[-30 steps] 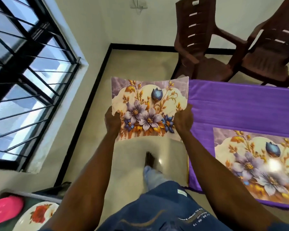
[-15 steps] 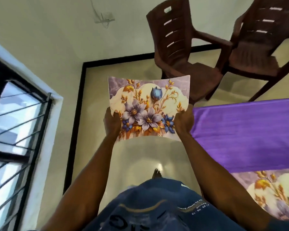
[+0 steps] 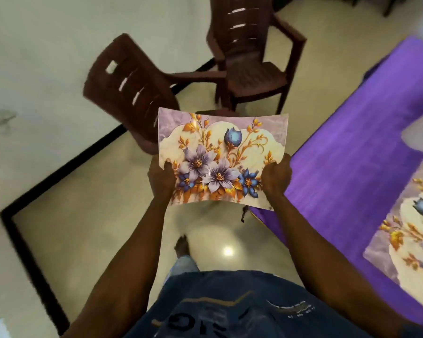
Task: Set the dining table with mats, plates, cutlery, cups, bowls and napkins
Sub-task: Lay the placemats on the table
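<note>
Our left hand (image 3: 161,178) and right hand (image 3: 276,178) each grip a side edge of the floral mat (image 3: 221,158), held above the floor beside the purple surface (image 3: 352,147). A second mat (image 3: 410,242) lies there, near what may be a cup (image 3: 421,134).

My fingers lie hidden beneath the floral mat (image 3: 220,159). The second mat (image 3: 410,230) and a blurred white cup (image 3: 421,132) are cut off by the right edge.
</note>
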Action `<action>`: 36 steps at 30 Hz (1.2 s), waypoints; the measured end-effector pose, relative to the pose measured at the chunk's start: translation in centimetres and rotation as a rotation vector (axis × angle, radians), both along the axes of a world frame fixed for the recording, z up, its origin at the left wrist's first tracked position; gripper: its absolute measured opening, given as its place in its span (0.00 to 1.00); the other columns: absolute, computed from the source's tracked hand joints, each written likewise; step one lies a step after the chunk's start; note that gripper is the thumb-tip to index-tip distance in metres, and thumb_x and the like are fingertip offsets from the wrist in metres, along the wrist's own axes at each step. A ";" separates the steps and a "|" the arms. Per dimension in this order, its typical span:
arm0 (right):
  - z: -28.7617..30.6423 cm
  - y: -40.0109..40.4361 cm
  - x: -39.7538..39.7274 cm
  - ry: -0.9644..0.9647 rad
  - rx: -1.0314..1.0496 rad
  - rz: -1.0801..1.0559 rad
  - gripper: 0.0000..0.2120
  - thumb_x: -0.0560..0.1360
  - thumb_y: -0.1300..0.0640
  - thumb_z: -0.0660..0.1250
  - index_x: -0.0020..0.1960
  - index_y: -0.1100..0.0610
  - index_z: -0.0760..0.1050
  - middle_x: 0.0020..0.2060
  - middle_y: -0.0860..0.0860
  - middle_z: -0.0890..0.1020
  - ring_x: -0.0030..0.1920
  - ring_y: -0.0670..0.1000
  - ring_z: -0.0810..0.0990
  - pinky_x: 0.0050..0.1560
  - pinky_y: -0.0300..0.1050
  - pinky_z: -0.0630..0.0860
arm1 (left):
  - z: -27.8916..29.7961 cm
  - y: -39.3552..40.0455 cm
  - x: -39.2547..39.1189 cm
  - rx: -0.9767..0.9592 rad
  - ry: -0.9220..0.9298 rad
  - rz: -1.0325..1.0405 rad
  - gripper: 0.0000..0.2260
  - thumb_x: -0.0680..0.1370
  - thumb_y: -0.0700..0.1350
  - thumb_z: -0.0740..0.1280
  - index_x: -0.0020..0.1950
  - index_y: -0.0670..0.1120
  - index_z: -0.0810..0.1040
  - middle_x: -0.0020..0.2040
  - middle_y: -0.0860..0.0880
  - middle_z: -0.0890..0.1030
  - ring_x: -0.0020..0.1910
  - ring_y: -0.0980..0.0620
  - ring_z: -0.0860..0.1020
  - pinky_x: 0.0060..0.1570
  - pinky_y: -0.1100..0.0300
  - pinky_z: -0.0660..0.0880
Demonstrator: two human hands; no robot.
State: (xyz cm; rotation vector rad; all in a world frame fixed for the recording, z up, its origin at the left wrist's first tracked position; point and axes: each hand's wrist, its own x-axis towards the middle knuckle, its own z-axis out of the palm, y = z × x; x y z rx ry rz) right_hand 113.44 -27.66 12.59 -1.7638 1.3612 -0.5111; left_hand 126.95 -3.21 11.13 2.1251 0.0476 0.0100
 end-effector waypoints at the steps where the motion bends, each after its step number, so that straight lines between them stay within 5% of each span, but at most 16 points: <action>1: 0.1 0.0 0.5 0.006 0.009 -0.062 0.17 0.76 0.66 0.56 0.64 0.59 0.70 0.57 0.59 0.79 0.55 0.62 0.78 0.48 0.47 0.71 | 0.0 -0.7 2.1 -0.006 0.004 -0.066 0.19 0.77 0.48 0.61 0.63 0.39 0.76 0.58 0.38 0.80 0.57 0.39 0.77 0.55 0.51 0.73; 6: 0.7 0.7 1.8 0.032 0.060 -0.379 0.18 0.76 0.63 0.56 0.65 0.57 0.69 0.56 0.59 0.80 0.54 0.63 0.78 0.51 0.53 0.76 | 1.0 -4.3 10.4 -0.023 0.077 -0.332 0.18 0.74 0.49 0.61 0.61 0.42 0.76 0.56 0.41 0.81 0.55 0.41 0.78 0.53 0.55 0.72; 13: 0.9 0.6 -0.2 0.007 0.048 -0.762 0.16 0.77 0.63 0.57 0.65 0.59 0.69 0.58 0.59 0.79 0.57 0.62 0.77 0.50 0.49 0.71 | 2.6 -15.3 14.8 0.035 0.033 -0.704 0.17 0.77 0.43 0.65 0.65 0.41 0.75 0.61 0.39 0.79 0.59 0.39 0.76 0.58 0.53 0.71; 19: -0.3 -1.1 -2.8 -0.040 0.076 -0.989 0.16 0.77 0.62 0.60 0.65 0.61 0.70 0.59 0.60 0.78 0.58 0.62 0.77 0.53 0.51 0.73 | 3.5 -26.3 15.2 0.144 0.044 -1.024 0.19 0.77 0.48 0.63 0.66 0.44 0.74 0.62 0.42 0.78 0.61 0.41 0.76 0.61 0.49 0.72; 23: -1.2 -2.3 -3.0 -0.096 0.129 -1.140 0.15 0.78 0.60 0.61 0.64 0.61 0.70 0.59 0.59 0.78 0.59 0.61 0.77 0.51 0.49 0.73 | 4.2 -31.9 14.9 0.127 0.006 -1.209 0.17 0.76 0.46 0.63 0.64 0.46 0.77 0.57 0.48 0.80 0.56 0.47 0.77 0.56 0.55 0.72; 29: -1.7 -3.1 -3.3 -0.144 0.177 -1.305 0.15 0.79 0.61 0.60 0.64 0.63 0.70 0.60 0.61 0.78 0.58 0.62 0.77 0.48 0.45 0.69 | 4.5 -39.5 12.8 0.165 -0.018 -1.418 0.21 0.70 0.47 0.61 0.62 0.48 0.79 0.56 0.44 0.83 0.55 0.43 0.79 0.56 0.51 0.76; 36: -2.2 -3.1 -4.9 -0.163 0.250 -1.505 0.16 0.78 0.60 0.60 0.65 0.63 0.69 0.61 0.61 0.77 0.59 0.64 0.76 0.50 0.48 0.70 | 4.0 -45.8 7.1 0.258 -0.131 -1.622 0.19 0.75 0.43 0.61 0.66 0.50 0.77 0.61 0.44 0.80 0.60 0.41 0.77 0.57 0.54 0.72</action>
